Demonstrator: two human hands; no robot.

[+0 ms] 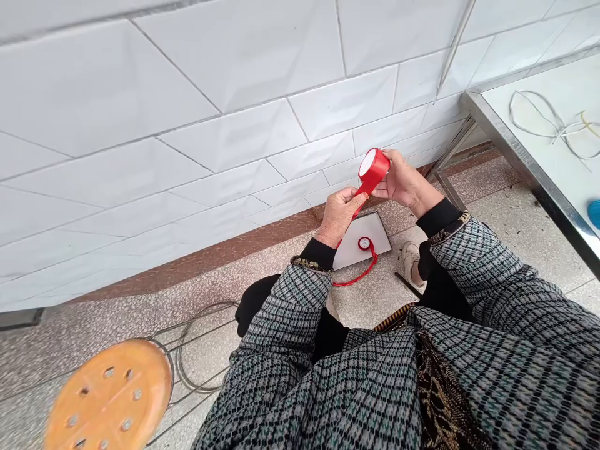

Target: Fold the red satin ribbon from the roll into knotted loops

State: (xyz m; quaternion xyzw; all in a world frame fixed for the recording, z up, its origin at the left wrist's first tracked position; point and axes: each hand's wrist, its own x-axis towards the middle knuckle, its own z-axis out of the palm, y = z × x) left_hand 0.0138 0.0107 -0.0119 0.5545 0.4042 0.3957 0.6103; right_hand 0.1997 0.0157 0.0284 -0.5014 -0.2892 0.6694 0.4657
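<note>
My right hand [402, 181] grips a roll of red ribbon [380, 166] from its right side, the roll's white end facing left. From the roll a strip of ribbon runs down to my left hand [340, 214], which pinches it between thumb and fingers. Below my hands, a white rectangular board [349, 236] with a dark edge lies on the floor. On the board rests a second, smaller red roll [364, 244] with a white face. A twisted red length [363, 273] curves from it toward my left sleeve, which hides part of it.
An orange round stool [110, 400] with holes stands at lower left, beside wire loops [187, 350] on the floor. White tiled wall [234, 144] rises ahead. At right, a metal-edged table [525, 150] bears white cords [557, 128] and a blue object [594, 214].
</note>
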